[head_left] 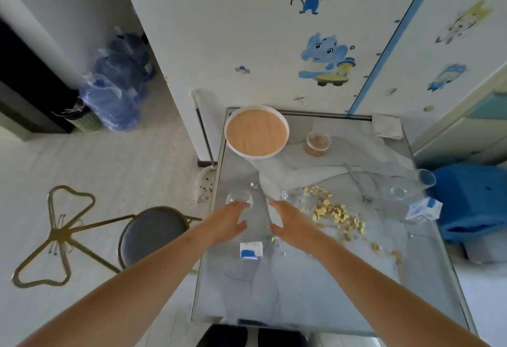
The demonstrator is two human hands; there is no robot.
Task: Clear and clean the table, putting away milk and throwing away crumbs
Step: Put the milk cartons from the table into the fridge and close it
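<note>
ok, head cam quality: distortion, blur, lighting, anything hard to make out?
Head view: wide-angle distortion, table edges splay and the blue wall stripe leans; soft throughout, print on the near milk carton unreadable; flat dim light, no hard shadows; the clear glass bowl at the left hand barely separates from the glossy top.

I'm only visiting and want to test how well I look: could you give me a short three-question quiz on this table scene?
1. True or false: the left hand and the right hand are both open, holding nothing.
2. How many milk cartons are on the table?
3. Most yellow crumbs lie: A) left of the left hand, B) right of the right hand, C) between the hands.
Key: 1 true; 2 two; 3 B.
</note>
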